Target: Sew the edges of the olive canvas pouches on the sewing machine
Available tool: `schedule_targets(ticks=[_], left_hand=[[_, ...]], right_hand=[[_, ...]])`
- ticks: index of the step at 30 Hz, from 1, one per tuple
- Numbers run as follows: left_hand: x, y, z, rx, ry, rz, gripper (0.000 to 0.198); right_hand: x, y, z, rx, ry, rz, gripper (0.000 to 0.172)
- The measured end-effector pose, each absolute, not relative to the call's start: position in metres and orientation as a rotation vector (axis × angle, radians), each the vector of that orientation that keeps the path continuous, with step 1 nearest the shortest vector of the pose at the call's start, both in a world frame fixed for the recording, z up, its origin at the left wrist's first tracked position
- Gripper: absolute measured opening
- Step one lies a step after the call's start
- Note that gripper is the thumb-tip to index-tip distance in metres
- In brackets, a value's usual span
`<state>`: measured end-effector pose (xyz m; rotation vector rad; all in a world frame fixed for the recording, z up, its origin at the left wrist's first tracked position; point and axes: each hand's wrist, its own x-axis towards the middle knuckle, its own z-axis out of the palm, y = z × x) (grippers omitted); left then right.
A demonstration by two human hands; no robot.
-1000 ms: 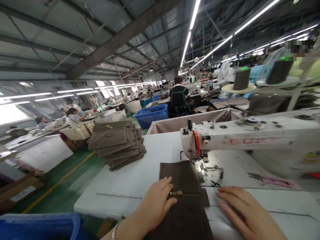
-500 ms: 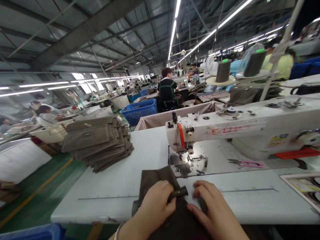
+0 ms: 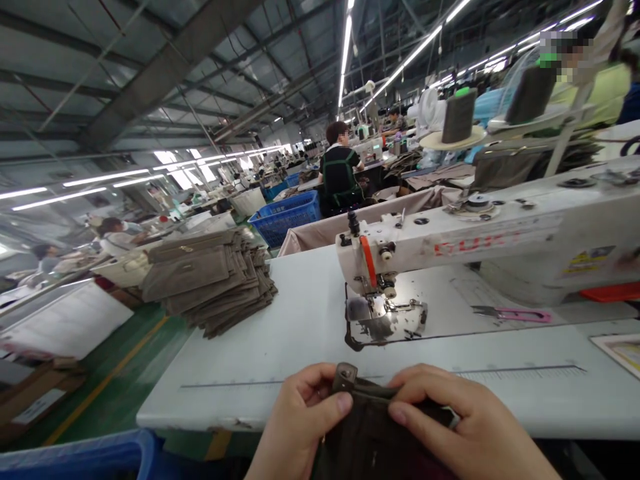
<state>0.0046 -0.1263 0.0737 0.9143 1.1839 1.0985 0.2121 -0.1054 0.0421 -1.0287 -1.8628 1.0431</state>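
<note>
My L hand [image 3: 306,417]: thumb + fingers pinched on dk brown cloth [image 3: 373,433], at rolled end. R hand [image 3: 453,410]: likewise pinched, top edge. Cloth at near edge of wht table [image 3: 295,327], this side of sewing machine [image 3: 500,233]; stacked brown pcs [image 3: 210,280] off L.

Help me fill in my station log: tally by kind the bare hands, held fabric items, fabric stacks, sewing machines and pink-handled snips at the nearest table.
Bare hands: 2 (left hand, right hand)
Held fabric item: 1
Fabric stack: 1
Sewing machine: 1
Pink-handled snips: 1
Total: 6
</note>
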Motion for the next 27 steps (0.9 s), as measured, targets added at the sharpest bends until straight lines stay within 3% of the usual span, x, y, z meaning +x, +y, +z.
schedule_targets(ticks=[9, 14, 18, 20, 24, 27], left_hand=[[0.010, -0.130, 0.069, 0.845, 1.138, 1.093, 0.027], [0.000, -0.123, 0.067, 0.951, 1.153, 0.989, 0.027], [-0.022, -0.088, 0.071, 1.406, 1.251, 0.527, 0.026], [-0.029, -0.059, 0.068, 1.671, 1.326, 0.314, 0.021], [-0.027, 0.010, 0.044, 1.936, 1.518, 0.269, 0.011], [-0.013, 0.058, 0.027, 2.168, 1.682, 0.333, 0.012]], right_hand=[[0.213, -0.113, 0.036, -1.099, -1.866, 0.974, 0.016], [0.210, -0.112, 0.043, -1.068, -1.890, 0.986, 0.008], [0.199, -0.104, 0.043, -0.630, -2.179, 1.091, 0.038], [0.188, -0.092, 0.033, -0.605, -2.379, 0.901, 0.042], [0.167, -0.044, 0.004, -0.767, -2.617, 0.299, 0.013], [0.160, -0.002, -0.005, -0.870, -2.601, 0.150, 0.016]])
